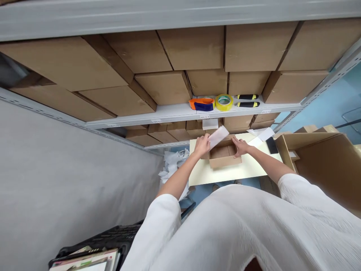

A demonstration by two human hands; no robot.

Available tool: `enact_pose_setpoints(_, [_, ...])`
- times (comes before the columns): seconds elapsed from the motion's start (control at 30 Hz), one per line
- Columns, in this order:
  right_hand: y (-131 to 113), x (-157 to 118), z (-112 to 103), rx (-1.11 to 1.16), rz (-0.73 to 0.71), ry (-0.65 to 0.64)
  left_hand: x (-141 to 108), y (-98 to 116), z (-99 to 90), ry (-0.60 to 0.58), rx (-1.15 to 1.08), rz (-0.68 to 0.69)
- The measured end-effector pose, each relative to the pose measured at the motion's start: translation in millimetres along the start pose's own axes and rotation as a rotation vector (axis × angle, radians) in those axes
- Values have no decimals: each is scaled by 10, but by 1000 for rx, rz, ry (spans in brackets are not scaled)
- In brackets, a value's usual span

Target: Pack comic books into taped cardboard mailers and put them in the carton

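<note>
An open cardboard box (225,162) sits on a pale yellow board (203,176), its inside facing up. My left hand (202,146), at the box's left side, is closed on a flat white packet (219,137), which tilts over the box's back left part. Whether it is a thin box or folded paper I cannot tell. My right hand (240,146) grips the right wall of the cardboard box, thumb toward the inside. Loose white papers (265,134) and a black flat object (272,145) lie to the right of that hand.
Ahead, a metal shelf (172,113) holds several cartons (194,49), an orange and blue tape dispenser (202,104), yellow tape (224,102) and two utility knives (247,101). A big open carton (324,162) stands right. Crumpled white paper (173,162) and a black crate (121,239) are left.
</note>
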State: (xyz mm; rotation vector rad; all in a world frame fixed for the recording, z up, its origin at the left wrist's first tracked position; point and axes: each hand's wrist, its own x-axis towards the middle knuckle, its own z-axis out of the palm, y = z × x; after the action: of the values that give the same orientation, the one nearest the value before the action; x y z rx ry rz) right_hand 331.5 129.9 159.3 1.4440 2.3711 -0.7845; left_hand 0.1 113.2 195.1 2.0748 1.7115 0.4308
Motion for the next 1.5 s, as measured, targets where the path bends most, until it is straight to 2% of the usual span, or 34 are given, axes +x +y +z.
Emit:
enact_pose_setpoints(0.07, [16, -27, 17, 39, -8, 28, 33, 73, 129, -98, 49, 56])
enact_pose_setpoints(0.17, [29, -49, 36, 80, -23, 55, 116, 100, 321, -231, 53, 42])
enact_pose_setpoints(0.3, [22, -61, 37, 93, -24, 60, 221, 99, 483, -301, -13, 28])
enact_pose_setpoints(0.4, [17, -70, 22, 94, -31, 55, 237, 120, 474, -253, -15, 55])
enact_pose_setpoints(0.53, [16, -70, -3, 81, -39, 34, 146, 91, 317, -91, 36, 51])
enact_pose_setpoints(0.6, [15, -68, -11, 69, -31, 28, 70, 10, 227, 6, 33, -15])
enact_pose_setpoints(0.73, [17, -76, -6, 54, -32, 34, -96, -264, 144, 164, -75, -237])
enact_pose_setpoints(0.83, [39, -102, 19, 66, -30, 50, -211, -460, 189, 167, -254, -411])
enact_pose_setpoints(0.93, [94, -141, 58, 127, -5, 74, -297, -564, 284, 140, -404, -505])
enact_pose_setpoints(1.17, [324, -203, 121, 267, 76, 248, -341, -596, 422, 131, -502, -504])
enact_pose_setpoints(1.37, [531, -227, 116, 273, 320, 408, -346, -631, 468, 158, -613, -498])
enact_pose_setpoints(1.43, [591, -219, 125, 400, 396, 466, -358, -638, 478, 162, -659, -507])
enact_pose_setpoints(1.5, [624, -195, 129, 631, 450, 536, -370, -641, 481, 155, -704, -506])
